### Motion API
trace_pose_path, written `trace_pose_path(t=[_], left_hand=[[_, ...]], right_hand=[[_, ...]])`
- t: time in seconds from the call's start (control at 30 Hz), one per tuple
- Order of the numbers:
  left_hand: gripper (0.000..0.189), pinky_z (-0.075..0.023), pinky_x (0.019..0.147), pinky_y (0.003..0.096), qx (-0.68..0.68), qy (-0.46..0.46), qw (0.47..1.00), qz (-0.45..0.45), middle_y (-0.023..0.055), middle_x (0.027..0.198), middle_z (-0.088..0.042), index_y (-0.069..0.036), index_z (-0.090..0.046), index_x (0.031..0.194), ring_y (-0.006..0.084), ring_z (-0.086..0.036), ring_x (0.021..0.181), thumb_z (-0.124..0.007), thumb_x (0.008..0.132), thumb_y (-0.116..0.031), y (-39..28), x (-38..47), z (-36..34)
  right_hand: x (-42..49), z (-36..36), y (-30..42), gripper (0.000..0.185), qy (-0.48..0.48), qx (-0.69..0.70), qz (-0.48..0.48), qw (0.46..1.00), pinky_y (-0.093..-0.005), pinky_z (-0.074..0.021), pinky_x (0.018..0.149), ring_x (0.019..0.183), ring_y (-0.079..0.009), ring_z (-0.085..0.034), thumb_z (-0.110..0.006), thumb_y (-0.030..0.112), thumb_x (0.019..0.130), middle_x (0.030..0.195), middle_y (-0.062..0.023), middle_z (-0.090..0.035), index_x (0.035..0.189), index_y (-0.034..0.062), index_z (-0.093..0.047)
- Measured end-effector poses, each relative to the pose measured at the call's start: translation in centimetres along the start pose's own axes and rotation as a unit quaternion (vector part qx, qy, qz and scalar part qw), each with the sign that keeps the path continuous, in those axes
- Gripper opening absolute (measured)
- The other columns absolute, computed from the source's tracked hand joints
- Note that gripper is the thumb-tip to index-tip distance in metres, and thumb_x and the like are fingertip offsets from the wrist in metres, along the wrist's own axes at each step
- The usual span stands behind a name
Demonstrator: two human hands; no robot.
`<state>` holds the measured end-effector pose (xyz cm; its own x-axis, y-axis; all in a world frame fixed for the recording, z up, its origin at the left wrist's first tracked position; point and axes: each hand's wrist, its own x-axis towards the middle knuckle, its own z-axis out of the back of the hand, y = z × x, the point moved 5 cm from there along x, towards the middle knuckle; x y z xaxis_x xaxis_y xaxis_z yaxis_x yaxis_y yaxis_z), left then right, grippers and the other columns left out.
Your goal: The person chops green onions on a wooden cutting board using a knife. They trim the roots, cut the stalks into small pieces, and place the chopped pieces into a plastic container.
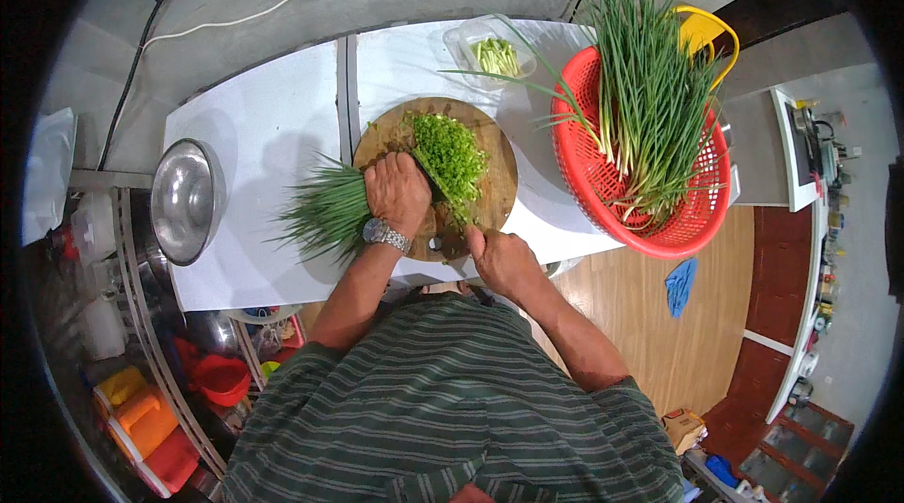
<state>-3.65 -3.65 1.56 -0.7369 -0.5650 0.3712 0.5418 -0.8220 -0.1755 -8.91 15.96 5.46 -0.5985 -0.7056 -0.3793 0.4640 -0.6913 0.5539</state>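
Note:
My left hand [397,196] presses a bunch of green onions [328,205] onto a round wooden cutting board [503,162]; the leafy tops spread out past the board's left edge. A knife [429,178] stands with its dark blade right beside my left fingers. Its handle is hidden in my right hand [503,259], which grips it at the board's near edge. To the right of the blade lies a heap of chopped green onion [450,157]. Small wet scraps cling to the wood around it.
A red plastic colander [579,181] full of whole green onions [646,93] stands at the table's right end. Behind the board sits a clear plastic container [472,33] with cut pale stalks [496,58]. A metal mesh strainer [185,200] rests at the left edge of the white table [275,114].

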Motion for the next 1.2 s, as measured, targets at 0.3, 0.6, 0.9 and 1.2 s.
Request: trace_pose_path(t=[0.3, 0.6, 0.9, 1.2], left_hand=[[0.016, -0.0444, 0.078, 0.0467, 0.013, -0.013, 1.000, 0.013, 0.0104, 0.084, -0.061, -0.010, -0.055, 0.085, 0.0309, -0.061, 0.083, -0.065, 0.089, -0.021, -0.3, 0.2, 0.4], [0.009, -0.0425, 0.081, 0.0459, 0.005, -0.016, 1.000, 0.022, 0.0119, 0.088, -0.061, -0.009, -0.055, 0.085, 0.0306, -0.059, 0.086, -0.061, 0.086, -0.015, 0.3, -0.2, -0.3], [0.011, -0.0432, 0.080, 0.0468, 0.006, -0.003, 1.000, 0.013, 0.0121, 0.086, -0.061, -0.008, -0.055, 0.086, 0.0319, -0.060, 0.085, -0.064, 0.086, -0.016, 0.0, 0.1, 0.1], [0.017, -0.0426, 0.081, 0.0472, 0.003, -0.003, 1.000, 0.020, 0.0119, 0.084, -0.060, -0.010, -0.055, 0.085, 0.0317, -0.060, 0.084, -0.063, 0.093, -0.023, -0.3, 0.0, 0.2]], right_hand=[[7.1, -2.2, 1.6, 0.069, -0.052, 0.045, -0.007, 0.998, -0.0587, -0.0543, 0.079, 0.083, -0.0547, -0.067, -0.043, 0.050, 0.107, 0.079, -0.0356, -0.066, 0.081, -0.0078, -0.071], [-0.7, 1.0, 0.5, 0.065, -0.052, -0.013, 0.042, 0.998, -0.0577, -0.0563, 0.067, 0.069, -0.0514, -0.068, -0.043, 0.044, 0.108, 0.067, -0.0318, -0.065, 0.079, -0.0081, -0.069], [0.7, 0.1, 0.2, 0.065, 0.024, -0.009, -0.017, 1.000, -0.0589, -0.0561, 0.075, 0.078, -0.0534, -0.068, -0.041, 0.045, 0.108, 0.075, -0.0340, -0.067, 0.084, -0.0073, -0.071], [7.0, -3.1, 1.1, 0.071, -0.042, 0.013, -0.007, 0.999, -0.0588, -0.0542, 0.080, 0.080, -0.0548, -0.067, -0.041, 0.050, 0.107, 0.077, -0.0352, -0.066, 0.084, -0.0090, -0.072]])
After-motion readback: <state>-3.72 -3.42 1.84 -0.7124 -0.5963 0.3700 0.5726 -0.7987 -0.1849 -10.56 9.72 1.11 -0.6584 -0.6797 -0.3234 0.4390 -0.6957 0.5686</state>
